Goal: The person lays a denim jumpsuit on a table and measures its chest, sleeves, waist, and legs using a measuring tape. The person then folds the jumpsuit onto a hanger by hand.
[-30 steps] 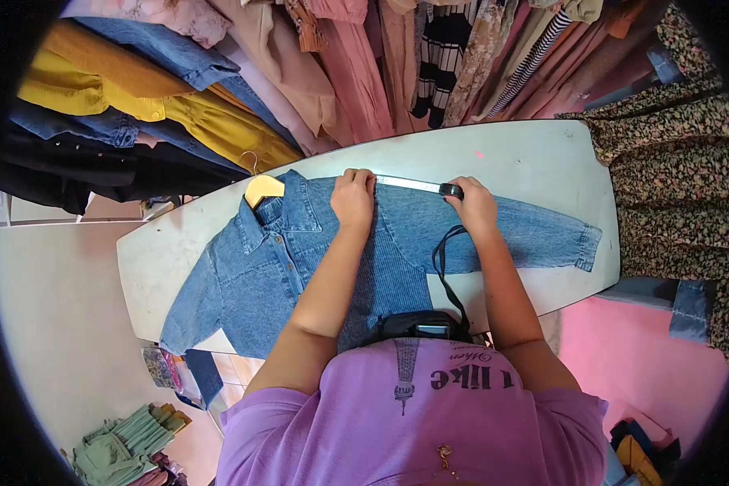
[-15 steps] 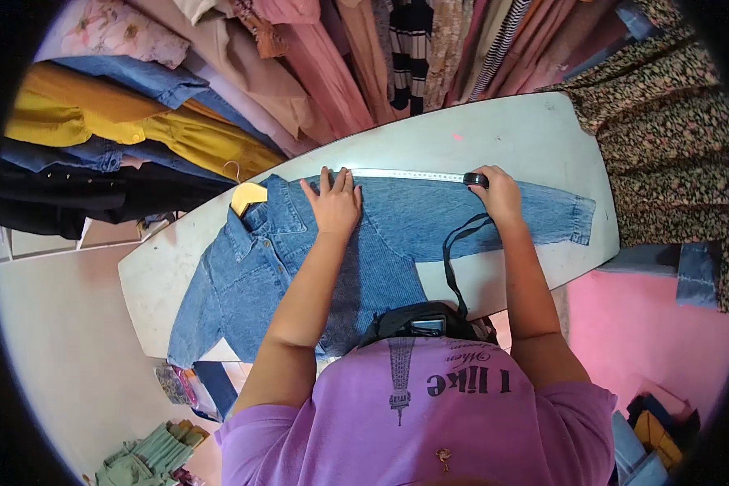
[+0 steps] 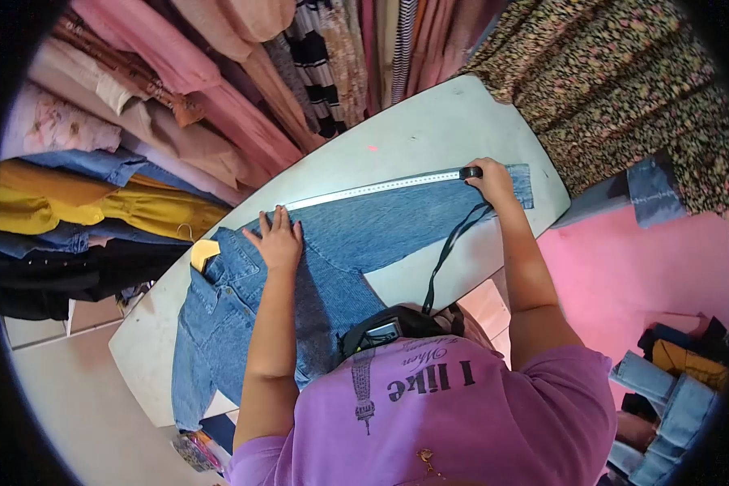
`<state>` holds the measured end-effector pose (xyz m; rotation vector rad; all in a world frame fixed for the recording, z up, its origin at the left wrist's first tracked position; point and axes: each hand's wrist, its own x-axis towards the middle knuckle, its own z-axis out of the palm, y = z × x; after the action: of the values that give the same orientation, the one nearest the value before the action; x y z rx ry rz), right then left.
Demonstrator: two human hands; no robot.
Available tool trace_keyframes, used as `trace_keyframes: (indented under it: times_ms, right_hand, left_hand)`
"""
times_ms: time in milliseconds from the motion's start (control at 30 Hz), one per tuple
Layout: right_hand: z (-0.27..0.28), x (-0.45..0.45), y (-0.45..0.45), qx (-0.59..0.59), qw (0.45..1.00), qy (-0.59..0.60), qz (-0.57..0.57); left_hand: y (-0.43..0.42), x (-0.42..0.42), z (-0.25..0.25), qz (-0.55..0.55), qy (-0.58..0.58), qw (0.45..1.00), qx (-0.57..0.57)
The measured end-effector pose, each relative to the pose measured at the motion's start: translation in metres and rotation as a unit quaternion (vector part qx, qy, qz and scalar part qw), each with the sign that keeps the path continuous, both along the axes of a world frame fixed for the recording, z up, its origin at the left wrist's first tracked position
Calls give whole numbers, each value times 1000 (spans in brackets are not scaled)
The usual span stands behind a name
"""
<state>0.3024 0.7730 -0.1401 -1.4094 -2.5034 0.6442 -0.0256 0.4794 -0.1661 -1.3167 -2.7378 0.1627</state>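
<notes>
A blue denim shirt [image 3: 324, 223] lies spread on a pale board, a cream hanger [image 3: 205, 253] in its collar. Along the upper edge of its sleeve runs a white measuring tape [image 3: 373, 189]. My left hand [image 3: 279, 241] presses flat with fingers spread on the shirt's shoulder, fingertips at the tape's end. Near the cuff, my right hand [image 3: 492, 183] grips the black tape case [image 3: 471, 172]. A black strap [image 3: 447, 247] hangs from near my right hand down to the black bag [image 3: 405, 322] at my waist.
The pale board [image 3: 413, 121] has rounded long edges. Hanging clothes [image 3: 243, 89] crowd its far side, and floral fabric [image 3: 607, 89] hangs at its right end. Folded jeans [image 3: 680, 421] lie at the lower right.
My right hand has drawn the tape case along the sleeve toward the cuff, so more tape shows. My left hand has opened from a pinch to spread fingers. The view has turned.
</notes>
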Motion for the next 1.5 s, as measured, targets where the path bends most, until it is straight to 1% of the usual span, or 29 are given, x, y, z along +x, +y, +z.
trace_keyframes:
  times_ms: [33, 100, 200, 233, 300, 567, 600, 767, 800, 867, 900, 1033, 1200, 1433, 1500]
  right_hand:
    - [1, 9, 6, 3, 1000, -1, -11]
    - [5, 19, 19, 6, 999, -40, -28]
    - [9, 29, 27, 12, 997, -58, -49]
    - [9, 34, 30, 16, 997, -57, -52]
    - [8, 47, 38, -13, 995, -61, -82]
    - [5, 89, 81, -4, 993, -64, -99]
    - [5, 89, 82, -10, 990, -72, -119]
    - [-2, 94, 92, -7, 992, -78, -99]
    - [-10, 84, 92, -18, 993, -73, -89]
    - [-15, 93, 97, -43, 992, -70, -94]
    - [-11, 94, 99, -59, 991, -68, -96]
    - [-3, 109, 98, -29, 989, -84, -116]
    - [8, 100, 100, -24, 992, -92, -87]
    - [4, 114, 122, -45, 993, -90, -69]
    - [-1, 113, 121, -46, 995, -54, -69]
  left_hand:
    - [3, 0, -1, -11, -1, 1000, 3]
    - [8, -1, -1, 2, 6, 1000, 0]
    - [8, -4, 4, 9, -4, 1000, -7]
    - [6, -5, 5, 16, -8, 1000, -15]
    - [6, -7, 2, 12, -6, 1000, -9]
    - [14, -10, 2, 25, -23, 999, -22]
    - [15, -12, 2, 27, -25, 999, -26]
    - [9, -14, 3, 44, -39, 997, -41]
    - [-3, -19, 8, 53, -34, 997, -49]
    - [0, -20, 8, 51, -31, 997, -50]
    - [0, -19, 9, 44, -36, 997, -46]
    - [7, -11, 5, 39, -43, 997, -42]
    - [6, -18, 2, 45, -41, 997, -47]
    - [16, -11, 6, 43, -44, 997, -52]
    - [14, -12, 7, 47, -47, 996, -53]
